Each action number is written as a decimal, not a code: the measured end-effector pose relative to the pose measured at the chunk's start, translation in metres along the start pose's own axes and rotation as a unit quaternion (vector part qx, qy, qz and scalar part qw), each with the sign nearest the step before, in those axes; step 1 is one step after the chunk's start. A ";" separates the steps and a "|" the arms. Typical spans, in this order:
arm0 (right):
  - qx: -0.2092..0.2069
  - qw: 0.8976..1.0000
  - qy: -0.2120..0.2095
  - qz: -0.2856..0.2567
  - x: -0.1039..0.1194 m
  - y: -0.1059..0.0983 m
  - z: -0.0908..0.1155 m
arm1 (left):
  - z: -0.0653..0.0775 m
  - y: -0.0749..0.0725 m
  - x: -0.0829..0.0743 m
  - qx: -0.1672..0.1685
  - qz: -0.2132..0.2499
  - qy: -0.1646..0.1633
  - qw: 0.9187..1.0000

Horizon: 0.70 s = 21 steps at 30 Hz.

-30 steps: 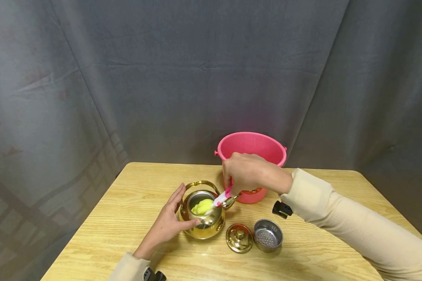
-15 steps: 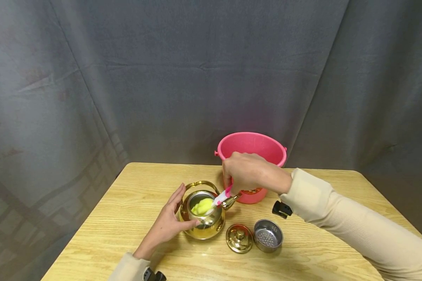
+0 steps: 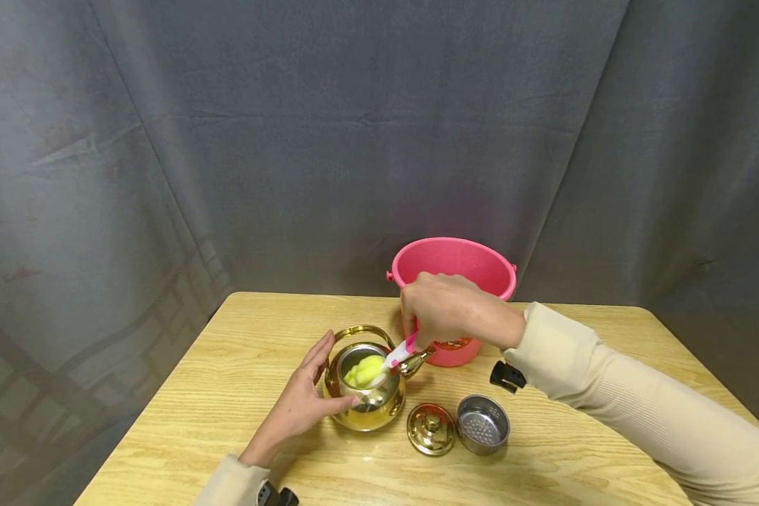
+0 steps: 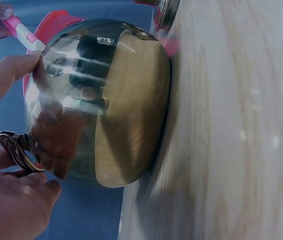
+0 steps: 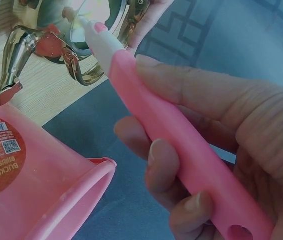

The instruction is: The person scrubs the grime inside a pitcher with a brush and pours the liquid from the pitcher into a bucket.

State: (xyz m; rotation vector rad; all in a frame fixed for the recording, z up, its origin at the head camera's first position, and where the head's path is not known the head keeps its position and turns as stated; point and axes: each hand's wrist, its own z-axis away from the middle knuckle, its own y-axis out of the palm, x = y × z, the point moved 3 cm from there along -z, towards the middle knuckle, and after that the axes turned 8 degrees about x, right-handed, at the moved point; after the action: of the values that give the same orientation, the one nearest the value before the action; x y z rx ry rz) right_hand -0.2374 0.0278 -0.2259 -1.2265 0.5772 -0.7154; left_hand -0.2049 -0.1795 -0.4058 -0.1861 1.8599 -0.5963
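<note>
A shiny gold kettle (image 3: pixel 362 414) stands lidless on the wooden table, its spout pointing to the right. My left hand (image 3: pixel 303 395) steadies it from the left: the thumb lies at the opening's rim, and the other fingers are by the handle mount (image 4: pixel 19 150). From the right, my right hand (image 3: pixel 445 309) grips the pink handle of a sponge brush (image 5: pixel 166 125), fingers wrapped round it. The brush slants down into the kettle's mouth, where its yellow sponge head (image 3: pixel 365 371) shows inside. The kettle's arched handle (image 3: pixel 360 330) leans toward the back.
A pink bucket (image 3: pixel 417 254) stands behind the kettle, partly covered by my right hand. In front, on the right, lie a gold lid (image 3: pixel 430 430) and a perforated metal strainer (image 3: pixel 483 425) side by side. A grey curtain (image 3: pixel 354 140) hangs beyond the table's back edge.
The brush shifts very slightly within the kettle's mouth. Both hands and the kettle keep nearly the same positions.
</note>
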 end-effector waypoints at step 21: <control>-0.005 1.000 0.018 0.009 0.004 -0.001 -0.001 | 0.002 -0.001 0.000 0.005 0.011 -0.004 1.000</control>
State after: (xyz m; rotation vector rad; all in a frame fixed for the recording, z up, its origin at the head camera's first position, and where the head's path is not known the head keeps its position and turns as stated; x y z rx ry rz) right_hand -0.2358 0.0243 -0.2253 -1.2184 0.6206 -0.7213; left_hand -0.2037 -0.1809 -0.4058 -0.1609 1.8480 -0.5900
